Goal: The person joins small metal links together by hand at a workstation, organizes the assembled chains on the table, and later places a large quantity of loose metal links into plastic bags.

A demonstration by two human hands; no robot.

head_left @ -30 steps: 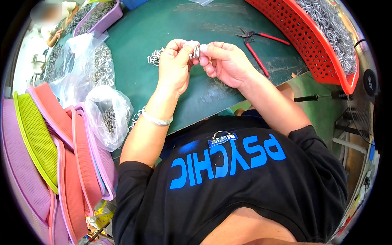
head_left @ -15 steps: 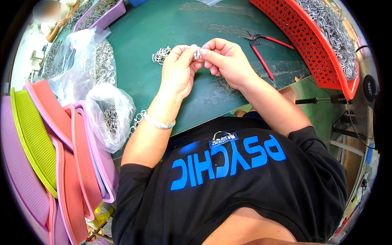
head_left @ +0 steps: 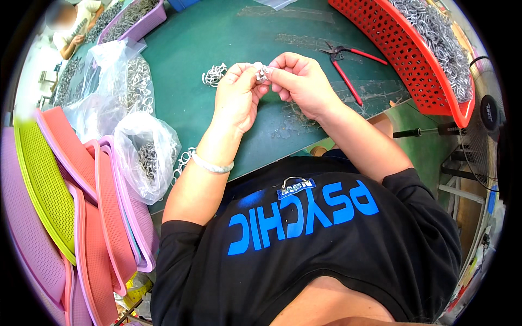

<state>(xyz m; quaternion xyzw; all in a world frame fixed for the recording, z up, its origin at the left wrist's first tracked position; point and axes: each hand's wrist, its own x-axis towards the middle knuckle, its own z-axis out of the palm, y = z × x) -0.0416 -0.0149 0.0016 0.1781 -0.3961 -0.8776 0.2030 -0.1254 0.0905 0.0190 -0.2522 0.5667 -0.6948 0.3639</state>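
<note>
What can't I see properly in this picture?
Head view: the metal bits are too small, partly covered by the left hand and right hand.
Head view: the red basket is cut off by the top edge.
Head view: the left forearm hides whatever lies beneath it, beside the rings.

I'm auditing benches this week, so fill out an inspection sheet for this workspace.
Surface: green tabletop, scuffed, with worn streaks.
Job's things: small silvery metal piece at the fingertips; loose pile of metal rings beside the left hand.
Clutter: red-handled pliers lying with handles spread; red perforated basket full of metal parts; clear plastic bag holding more.
Grippers: bare left hand and right hand pinch the piece together.
Cables: nothing seen on the tabletop; beside the fan, cannot tell.
Surroundings: colored plastic baskets nested at left; fan at right; another person at upper left.
</note>
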